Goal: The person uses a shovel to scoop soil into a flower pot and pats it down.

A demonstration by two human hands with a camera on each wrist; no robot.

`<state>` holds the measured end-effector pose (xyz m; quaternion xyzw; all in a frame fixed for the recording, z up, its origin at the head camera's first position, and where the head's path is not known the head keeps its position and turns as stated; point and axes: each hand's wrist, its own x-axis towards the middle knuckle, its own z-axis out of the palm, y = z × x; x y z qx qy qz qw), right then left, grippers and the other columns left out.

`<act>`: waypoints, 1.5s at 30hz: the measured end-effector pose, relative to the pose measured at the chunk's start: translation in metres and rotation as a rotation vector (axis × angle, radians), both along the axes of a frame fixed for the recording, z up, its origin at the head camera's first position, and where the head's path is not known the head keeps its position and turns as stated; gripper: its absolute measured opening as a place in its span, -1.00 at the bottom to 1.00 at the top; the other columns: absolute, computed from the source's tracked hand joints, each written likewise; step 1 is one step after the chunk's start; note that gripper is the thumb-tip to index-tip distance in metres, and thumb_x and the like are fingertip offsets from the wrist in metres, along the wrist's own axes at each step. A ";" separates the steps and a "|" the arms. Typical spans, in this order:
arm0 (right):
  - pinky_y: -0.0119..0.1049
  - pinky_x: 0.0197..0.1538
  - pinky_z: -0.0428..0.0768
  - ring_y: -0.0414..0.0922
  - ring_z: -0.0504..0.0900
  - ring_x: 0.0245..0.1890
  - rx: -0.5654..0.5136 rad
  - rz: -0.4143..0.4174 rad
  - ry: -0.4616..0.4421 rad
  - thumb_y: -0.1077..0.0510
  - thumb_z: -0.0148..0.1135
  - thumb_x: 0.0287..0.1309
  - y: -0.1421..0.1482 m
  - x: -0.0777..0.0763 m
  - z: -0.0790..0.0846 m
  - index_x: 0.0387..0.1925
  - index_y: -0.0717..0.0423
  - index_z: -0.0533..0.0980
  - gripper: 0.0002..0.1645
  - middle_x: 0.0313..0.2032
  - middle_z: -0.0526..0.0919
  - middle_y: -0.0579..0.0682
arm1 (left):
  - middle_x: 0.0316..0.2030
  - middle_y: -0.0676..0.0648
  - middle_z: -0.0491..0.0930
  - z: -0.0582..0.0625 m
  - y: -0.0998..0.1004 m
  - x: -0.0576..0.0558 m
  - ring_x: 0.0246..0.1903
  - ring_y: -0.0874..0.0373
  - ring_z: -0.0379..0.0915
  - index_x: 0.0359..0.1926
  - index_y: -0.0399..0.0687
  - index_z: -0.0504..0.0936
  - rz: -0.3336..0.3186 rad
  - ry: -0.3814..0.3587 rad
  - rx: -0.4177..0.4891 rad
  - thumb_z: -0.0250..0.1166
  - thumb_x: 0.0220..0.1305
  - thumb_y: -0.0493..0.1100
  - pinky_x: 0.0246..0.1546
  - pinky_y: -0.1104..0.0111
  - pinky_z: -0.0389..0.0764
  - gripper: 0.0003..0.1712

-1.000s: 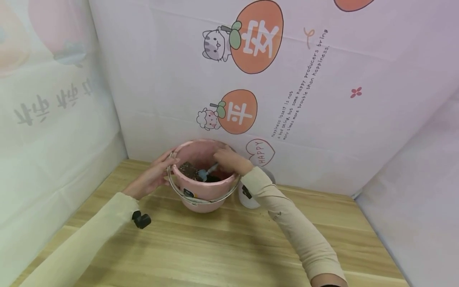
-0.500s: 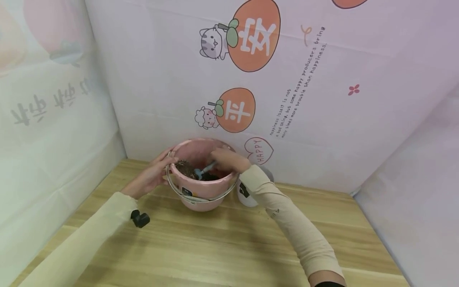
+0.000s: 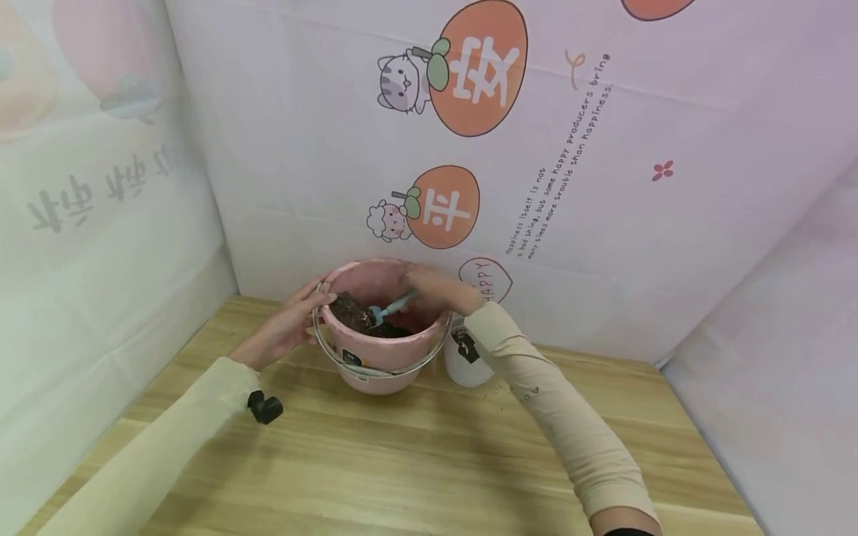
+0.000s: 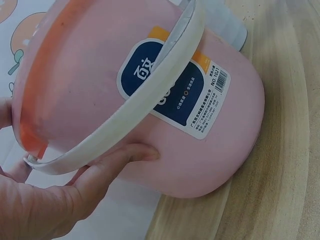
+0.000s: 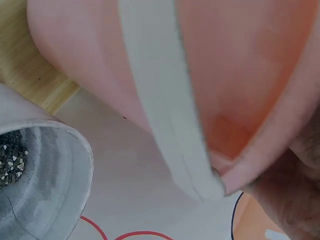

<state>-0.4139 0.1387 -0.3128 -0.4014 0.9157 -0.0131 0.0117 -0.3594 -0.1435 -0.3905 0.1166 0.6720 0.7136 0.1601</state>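
A pink bucket [image 3: 385, 357] stands near the back wall with dark soil [image 3: 348, 309] inside. At its left side my left hand [image 3: 284, 331] grips the rim; in the left wrist view the thumb [image 4: 125, 155] presses on the bucket's outer wall below the white handle [image 4: 125, 115]. Reaching in over the right side, my right hand [image 3: 439, 289], slightly blurred, holds a small light-blue garden shovel [image 3: 395, 304] by its handle. The shovel's head is at the soil. In the right wrist view the hand [image 5: 295, 192] shows partly behind the bucket's rim, and the shovel is hidden.
Right beside the bucket stands a white pot [image 3: 468, 370]; the right wrist view shows dark soil with pale grains [image 5: 11, 160] in it. Crumbs lie on the wooden table [image 3: 375, 461] near the pot. A printed cloth wall [image 3: 590, 223] rises close behind.
My right hand and forearm have shifted a little to the right, uncovering more of the white pot and the shovel's handle. My left hand stays on the bucket's rim.
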 end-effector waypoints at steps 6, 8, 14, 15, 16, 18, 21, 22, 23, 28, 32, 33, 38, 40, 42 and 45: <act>-0.14 0.17 0.62 0.01 0.66 0.01 -0.024 0.042 0.009 0.21 0.47 0.25 0.008 -0.001 0.004 -0.07 0.17 0.74 -0.77 -0.04 0.74 0.08 | 0.66 -0.19 -0.12 0.001 -0.002 0.003 0.23 -0.05 0.29 0.72 0.27 -0.26 0.006 0.004 -0.007 0.04 0.63 0.02 -0.16 0.24 0.59 -0.12; -0.11 0.18 0.62 0.03 0.66 0.02 -0.045 0.054 0.022 0.21 0.46 0.25 0.013 -0.001 0.005 -0.06 0.17 0.74 -0.76 -0.02 0.74 0.11 | 0.66 -0.19 -0.10 0.001 -0.002 0.002 0.21 -0.02 0.29 0.72 0.27 -0.25 0.007 0.007 -0.005 0.04 0.63 0.02 -0.15 0.24 0.59 -0.13; -0.08 0.24 0.58 0.05 0.66 0.06 -0.135 0.100 0.050 0.27 0.46 0.24 0.024 0.006 0.007 -0.06 0.15 0.76 -0.77 0.04 0.75 0.14 | 0.67 -0.17 -0.13 0.002 0.000 0.002 0.23 -0.04 0.29 0.72 0.27 -0.25 0.007 0.002 -0.001 0.05 0.62 0.02 -0.15 0.23 0.62 -0.11; -0.08 0.24 0.59 0.04 0.67 0.06 -0.153 0.103 0.047 0.29 0.45 0.25 0.025 0.008 0.007 -0.05 0.14 0.76 -0.77 0.05 0.75 0.14 | 0.67 -0.17 -0.13 0.001 0.001 0.003 0.22 -0.02 0.29 0.72 0.28 -0.25 0.008 -0.001 -0.001 0.06 0.62 0.03 -0.16 0.23 0.61 -0.11; -0.08 0.25 0.58 0.03 0.67 0.07 -0.164 0.104 0.053 0.29 0.45 0.25 0.026 0.010 0.007 -0.04 0.13 0.77 -0.76 0.06 0.75 0.14 | 0.67 -0.18 -0.15 0.001 0.001 0.003 0.21 -0.01 0.30 0.72 0.27 -0.26 0.009 0.001 -0.003 0.06 0.62 0.03 -0.18 0.23 0.61 -0.11; -0.08 0.26 0.57 0.03 0.66 0.08 -0.185 0.100 0.071 0.31 0.44 0.25 0.027 0.013 0.005 -0.01 0.11 0.77 -0.72 0.08 0.75 0.13 | 0.67 -0.20 -0.14 0.001 0.000 0.003 0.24 -0.03 0.28 0.71 0.28 -0.27 0.009 -0.002 -0.004 0.05 0.63 0.04 -0.15 0.22 0.62 -0.11; -0.03 0.33 0.51 0.03 0.61 0.16 -0.195 0.068 0.106 0.32 0.43 0.26 0.028 0.017 0.002 0.06 0.06 0.75 -0.65 0.16 0.72 0.11 | 0.66 -0.21 -0.13 0.000 0.000 0.003 0.32 -0.11 0.22 0.71 0.29 -0.25 0.012 -0.001 -0.010 0.05 0.63 0.05 -0.07 0.17 0.62 -0.12; 0.00 0.36 0.48 0.05 0.59 0.20 -0.192 0.050 0.121 0.31 0.43 0.25 0.028 0.018 0.000 0.09 0.05 0.74 -0.63 0.20 0.69 0.11 | 0.66 -0.22 -0.13 0.001 0.000 0.003 0.34 -0.14 0.20 0.71 0.30 -0.25 0.011 -0.001 -0.013 0.05 0.63 0.05 -0.05 0.15 0.62 -0.12; 0.04 0.38 0.45 0.07 0.56 0.23 -0.193 0.033 0.125 0.31 0.44 0.25 0.029 0.019 -0.001 0.12 0.04 0.73 -0.60 0.25 0.66 0.12 | 0.66 -0.21 -0.11 0.000 0.000 0.003 0.37 -0.17 0.17 0.71 0.30 -0.24 0.013 -0.004 -0.013 0.05 0.62 0.05 -0.02 0.13 0.62 -0.12; 0.16 0.39 0.35 0.10 0.47 0.31 -0.213 -0.031 0.133 0.22 0.46 0.27 0.030 0.022 -0.006 0.20 -0.02 0.69 -0.54 0.40 0.54 0.10 | 0.66 -0.23 -0.11 0.000 0.000 0.002 0.46 -0.26 0.08 0.71 0.30 -0.24 0.000 0.000 -0.010 0.05 0.63 0.04 0.01 0.12 0.61 -0.12; 0.11 0.30 0.38 0.05 0.49 0.22 -0.231 -0.053 0.139 0.18 0.46 0.28 0.031 0.023 -0.009 0.19 -0.02 0.70 -0.56 0.30 0.62 0.08 | 0.66 -0.25 -0.10 0.000 0.000 0.001 0.51 -0.32 0.01 0.72 0.28 -0.24 -0.009 0.004 -0.001 0.04 0.63 0.03 0.00 0.12 0.62 -0.13; 0.10 0.28 0.38 0.04 0.49 0.20 -0.230 -0.061 0.146 0.18 0.47 0.27 0.031 0.023 -0.009 0.18 -0.02 0.71 -0.56 0.27 0.64 0.07 | 0.66 -0.25 -0.10 0.000 0.000 0.001 0.52 -0.32 0.00 0.72 0.28 -0.24 -0.009 0.003 0.002 0.04 0.63 0.03 0.00 0.13 0.62 -0.13; 0.05 0.21 0.38 0.01 0.48 0.12 -0.227 -0.089 0.170 0.17 0.48 0.27 0.032 0.023 -0.011 0.18 -0.05 0.71 -0.56 0.15 0.67 0.03 | 0.65 -0.23 -0.08 0.000 0.001 0.000 0.45 -0.26 0.10 0.72 0.28 -0.23 -0.001 -0.002 0.013 0.05 0.63 0.03 -0.06 0.18 0.61 -0.13; 0.03 0.16 0.39 0.00 0.48 0.06 -0.232 -0.092 0.186 0.15 0.47 0.28 0.032 0.023 -0.011 0.17 -0.06 0.72 -0.57 0.07 0.68 0.01 | 0.64 -0.23 -0.07 0.000 0.001 0.000 0.35 -0.19 0.20 0.72 0.29 -0.22 0.004 -0.007 0.015 0.05 0.63 0.02 -0.07 0.17 0.61 -0.14; 0.02 0.10 0.38 0.00 0.48 0.00 -0.237 -0.091 0.205 0.15 0.47 0.28 0.033 0.024 -0.011 0.15 -0.08 0.73 -0.59 -0.02 0.68 0.00 | 0.64 -0.23 -0.08 -0.001 0.000 0.000 0.28 -0.12 0.24 0.71 0.30 -0.23 0.005 -0.009 0.011 0.04 0.63 0.02 -0.07 0.16 0.60 -0.14; 0.00 0.04 0.36 0.00 0.46 -0.08 -0.253 -0.100 0.227 0.17 0.47 0.26 0.036 0.025 -0.011 0.13 -0.07 0.74 -0.60 -0.13 0.65 -0.01 | 0.63 -0.21 -0.10 -0.001 0.000 -0.002 0.20 -0.04 0.29 0.71 0.32 -0.23 0.002 -0.005 0.006 0.04 0.64 0.03 -0.05 0.12 0.60 -0.14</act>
